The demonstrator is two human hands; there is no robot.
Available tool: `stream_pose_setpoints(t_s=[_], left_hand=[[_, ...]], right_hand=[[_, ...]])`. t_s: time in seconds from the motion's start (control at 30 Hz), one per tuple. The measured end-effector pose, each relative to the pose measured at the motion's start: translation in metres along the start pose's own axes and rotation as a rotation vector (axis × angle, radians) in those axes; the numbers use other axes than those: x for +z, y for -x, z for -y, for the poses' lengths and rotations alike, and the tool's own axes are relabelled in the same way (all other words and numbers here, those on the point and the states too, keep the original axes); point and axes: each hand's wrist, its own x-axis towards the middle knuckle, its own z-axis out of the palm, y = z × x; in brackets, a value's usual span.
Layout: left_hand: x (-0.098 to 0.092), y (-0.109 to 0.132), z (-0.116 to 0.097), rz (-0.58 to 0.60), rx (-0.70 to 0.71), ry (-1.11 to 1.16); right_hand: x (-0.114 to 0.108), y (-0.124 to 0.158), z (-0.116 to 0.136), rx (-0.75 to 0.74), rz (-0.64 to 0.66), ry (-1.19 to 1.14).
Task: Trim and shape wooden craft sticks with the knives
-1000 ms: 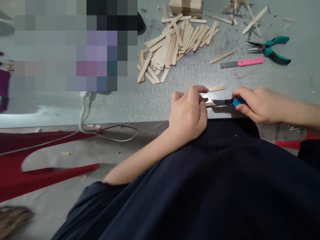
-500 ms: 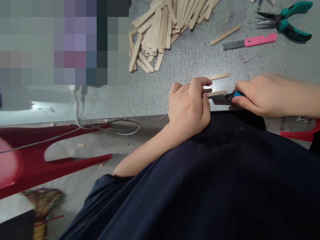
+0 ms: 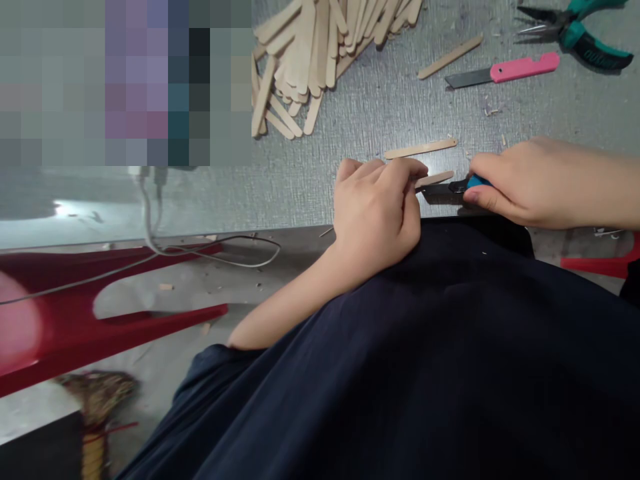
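Note:
My left hand (image 3: 377, 207) rests at the table's near edge, its fingers closed on a wooden craft stick (image 3: 436, 179); one end sticks out to the right, the rest is hidden under the hand. My right hand (image 3: 515, 183) grips a utility knife (image 3: 477, 181) by its blue and black handle. The knife's dark blade points left, just below the stick's free end; whether it touches the wood I cannot tell. Beyond my left fingers a second craft stick (image 3: 421, 149) lies flat, with a small hole near its right end.
A heap of craft sticks (image 3: 310, 53) covers the far middle. To its right lie a single stick (image 3: 450, 57), a pink-handled knife (image 3: 524, 67) with its blade out, and teal-handled pliers (image 3: 575, 37). A white cable (image 3: 147, 213) hangs over the left edge, above a red stool (image 3: 60, 340).
My left fingers have drawn in closer around the stick, and the holed stick now shows in full. My right hand still holds the knife in nearly the same place. The view has shifted slightly.

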Motion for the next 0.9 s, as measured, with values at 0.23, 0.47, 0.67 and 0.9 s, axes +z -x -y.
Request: stream_pose_setpoints(t_s=[0.23, 0.47, 0.67, 0.9], left_hand=[[0.004, 0.002, 0.004, -0.076, 0.01, 0.046], [0.009, 0.003, 0.012, -0.118, 0.08, 0.008], [0.011, 0.003, 0.015, -0.137, 0.116, -0.017], [0.009, 0.004, 0.018, -0.108, 0.119, -0.008]], right_hand=[[-0.007, -0.005, 0.011, 0.073, 0.097, 0.046], [-0.027, -0.011, 0.03, 0.131, 0.235, 0.038], [-0.029, -0.013, 0.038, 0.188, 0.273, 0.068], [-0.033, -0.016, 0.044, 0.214, 0.308, 0.08]])
